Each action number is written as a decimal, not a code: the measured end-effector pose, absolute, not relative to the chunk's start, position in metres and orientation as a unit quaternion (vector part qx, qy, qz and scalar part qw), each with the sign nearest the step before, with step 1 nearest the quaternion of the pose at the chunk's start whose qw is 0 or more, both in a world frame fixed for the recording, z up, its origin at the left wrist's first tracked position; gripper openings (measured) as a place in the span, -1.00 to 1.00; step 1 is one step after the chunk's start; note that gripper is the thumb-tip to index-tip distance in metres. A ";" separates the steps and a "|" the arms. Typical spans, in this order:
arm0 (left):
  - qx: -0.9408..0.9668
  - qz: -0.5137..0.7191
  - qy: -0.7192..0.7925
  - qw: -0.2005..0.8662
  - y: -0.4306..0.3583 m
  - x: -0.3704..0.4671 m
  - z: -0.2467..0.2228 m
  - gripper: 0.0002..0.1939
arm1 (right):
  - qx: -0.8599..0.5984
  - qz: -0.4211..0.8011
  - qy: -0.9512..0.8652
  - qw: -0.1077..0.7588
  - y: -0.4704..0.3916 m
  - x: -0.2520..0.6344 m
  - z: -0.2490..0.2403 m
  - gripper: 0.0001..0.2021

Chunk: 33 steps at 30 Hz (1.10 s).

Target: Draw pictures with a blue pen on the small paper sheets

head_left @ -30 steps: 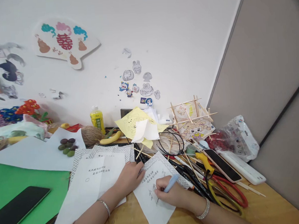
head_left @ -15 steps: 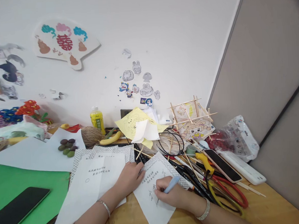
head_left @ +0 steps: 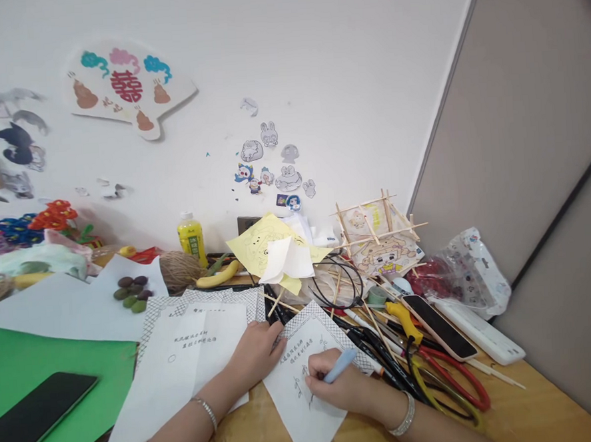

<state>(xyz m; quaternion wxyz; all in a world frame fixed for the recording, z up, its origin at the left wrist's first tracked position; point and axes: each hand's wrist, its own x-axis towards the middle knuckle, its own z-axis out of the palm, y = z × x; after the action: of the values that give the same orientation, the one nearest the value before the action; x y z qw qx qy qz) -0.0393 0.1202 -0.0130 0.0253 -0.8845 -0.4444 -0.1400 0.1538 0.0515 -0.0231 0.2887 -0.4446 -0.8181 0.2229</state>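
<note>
Wrapped in the fingers of my right hand [head_left: 333, 381] is a light blue pen [head_left: 342, 363], its tip down on a white sheet [head_left: 308, 427] and hidden behind the fingers. That sheet carries two lines of handwriting, small leafy sprigs and a crosshatched border along its top edges. My left hand [head_left: 257, 351] lies flat with its fingers stretched out, the thumb at the sheet's left edge. Beneath the left forearm rests another bordered page [head_left: 170, 382] with handwriting and a small drawn circle.
Right of the sheet lie black markers [head_left: 384, 362], red-and-yellow-handled scissors [head_left: 456, 384], a yellow-handled tool [head_left: 404, 321], a phone [head_left: 439, 325] and thin sticks. Behind stand a yellow bottle [head_left: 191, 237] and a stick frame [head_left: 376, 236]. A dark tablet [head_left: 37, 417] lies on a green mat [head_left: 13, 351].
The view has shifted very slightly. Both hands stay in nearly the same place, with the pen still at the lower sprig on the sheet.
</note>
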 end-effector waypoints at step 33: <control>-0.886 -0.132 -0.444 0.020 0.121 -0.039 -0.013 -0.85 | -0.449 0.215 -0.823 0.274 0.050 0.153 -0.020 -0.76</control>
<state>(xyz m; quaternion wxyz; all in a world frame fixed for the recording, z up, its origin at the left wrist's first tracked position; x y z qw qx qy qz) -0.0387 0.1208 -0.0132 0.0201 -0.8857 -0.4444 -0.1324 0.1527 0.0500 -0.0203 0.2744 -0.4486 -0.8229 0.2151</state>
